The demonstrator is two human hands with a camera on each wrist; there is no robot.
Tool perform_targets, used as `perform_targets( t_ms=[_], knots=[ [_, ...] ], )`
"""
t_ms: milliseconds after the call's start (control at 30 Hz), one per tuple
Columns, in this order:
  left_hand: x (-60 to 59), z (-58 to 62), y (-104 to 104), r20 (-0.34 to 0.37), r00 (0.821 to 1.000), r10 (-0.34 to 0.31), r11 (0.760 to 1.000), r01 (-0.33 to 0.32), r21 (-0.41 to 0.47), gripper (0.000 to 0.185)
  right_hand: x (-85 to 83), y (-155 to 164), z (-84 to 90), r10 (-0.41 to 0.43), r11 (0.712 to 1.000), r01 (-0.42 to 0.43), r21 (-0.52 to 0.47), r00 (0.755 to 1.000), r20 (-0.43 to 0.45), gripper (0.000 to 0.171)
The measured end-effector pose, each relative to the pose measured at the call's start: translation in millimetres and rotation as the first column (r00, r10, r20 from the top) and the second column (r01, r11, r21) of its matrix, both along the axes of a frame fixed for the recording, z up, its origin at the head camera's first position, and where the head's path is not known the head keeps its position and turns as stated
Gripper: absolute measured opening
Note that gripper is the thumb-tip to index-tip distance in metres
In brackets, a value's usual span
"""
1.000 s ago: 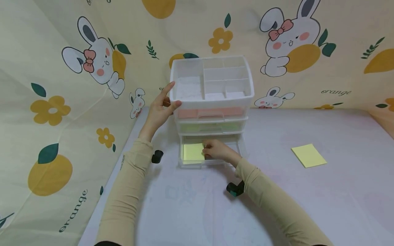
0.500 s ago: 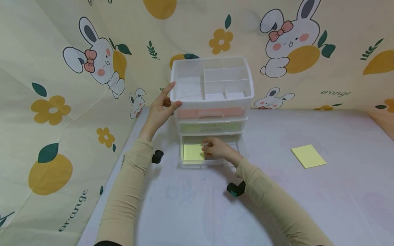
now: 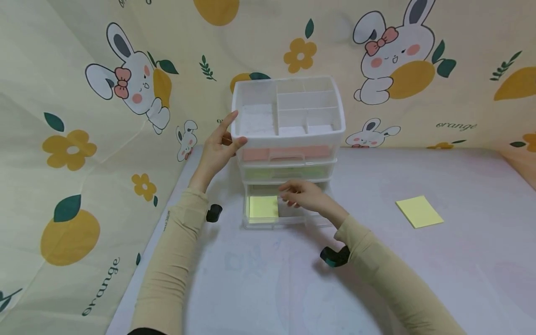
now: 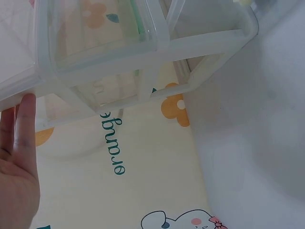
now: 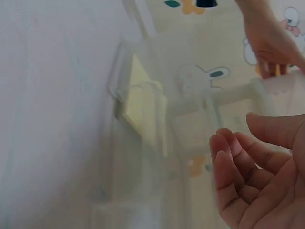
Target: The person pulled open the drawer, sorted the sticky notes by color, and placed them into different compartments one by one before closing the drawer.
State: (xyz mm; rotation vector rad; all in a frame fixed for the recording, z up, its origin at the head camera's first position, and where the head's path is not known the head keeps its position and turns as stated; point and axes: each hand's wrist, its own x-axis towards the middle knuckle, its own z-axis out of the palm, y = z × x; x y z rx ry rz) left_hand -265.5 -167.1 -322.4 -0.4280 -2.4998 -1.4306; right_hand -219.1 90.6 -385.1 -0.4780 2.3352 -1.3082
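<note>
A white plastic drawer organizer [image 3: 289, 135] stands on the table with its bottom drawer [image 3: 301, 221] pulled out. My left hand [image 3: 217, 149] grips its upper left corner, thumb at the front and a finger along the rim. In the left wrist view the fingers [image 4: 24, 138] lie against the organizer's edge. A yellow sticky note pad [image 3: 263, 207] lies in the left part of the open drawer. Just right of the pad, my right hand [image 3: 307, 197] hovers over the drawer with loosely bent fingers and nothing between them, as the right wrist view also shows.
A second yellow sticky note pad [image 3: 419, 211] lies on the table [image 3: 377, 270] to the right. Pink shows in the organizer's top drawer [image 3: 289, 153], green in the middle one [image 3: 289, 173]. Its top tray [image 3: 256, 118] has several compartments. A rabbit-printed cloth [image 3: 268, 51] stands behind.
My right hand has moved up and right, away from the pad in the drawer, and its fingers have loosened. The left hand and the organizer stay put.
</note>
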Motion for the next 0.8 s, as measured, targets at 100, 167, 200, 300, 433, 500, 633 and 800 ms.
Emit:
perform_targets(
  t_ms=[100,167,200,300,433,500,633,800],
  knots=[
    [8.9,7.9,3,0.001,1.000,-0.001,1.000,0.001,-0.004,0.066,3.9,12,7.0,0.006,1.000,-0.007,-0.022,1.000,-0.009,0.037],
    [14.0,12.5,5,0.005,1.000,-0.002,1.000,0.002,-0.002,0.067,6.2,21,10.6,-0.001,1.000,0.000,-0.025,1.000,-0.014,0.037],
    [14.1,12.7,5,0.006,1.000,-0.002,1.000,0.002,-0.002,0.067,7.1,26,12.6,-0.005,1.000,0.005,-0.026,1.000,-0.019,0.038],
    [15.9,14.6,5,0.011,1.000,-0.002,1.000,0.002,0.002,0.067,9.1,41,17.7,-0.023,1.000,0.023,-0.022,0.999,-0.036,0.040],
    [16.6,15.5,5,0.011,1.000,-0.003,1.000,0.003,0.005,0.066,10.1,64,23.6,-0.050,0.999,0.051,0.001,0.996,-0.077,0.041],
    [15.7,14.7,5,0.007,1.000,-0.004,1.000,0.004,0.004,0.066,10.7,76,27.1,-0.075,0.997,0.076,0.011,0.993,-0.092,0.042],
    [9.1,8.6,3,0.007,1.000,-0.004,1.000,0.004,0.009,0.066,12.7,99,33.7,-0.130,0.990,0.136,0.039,0.985,-0.113,0.043],
    [-7.3,-6.0,-3,0.010,1.000,-0.008,1.000,0.008,0.025,0.067,14.5,129,36.1,-0.184,0.978,0.194,0.079,0.975,-0.121,0.044]
  ],
)
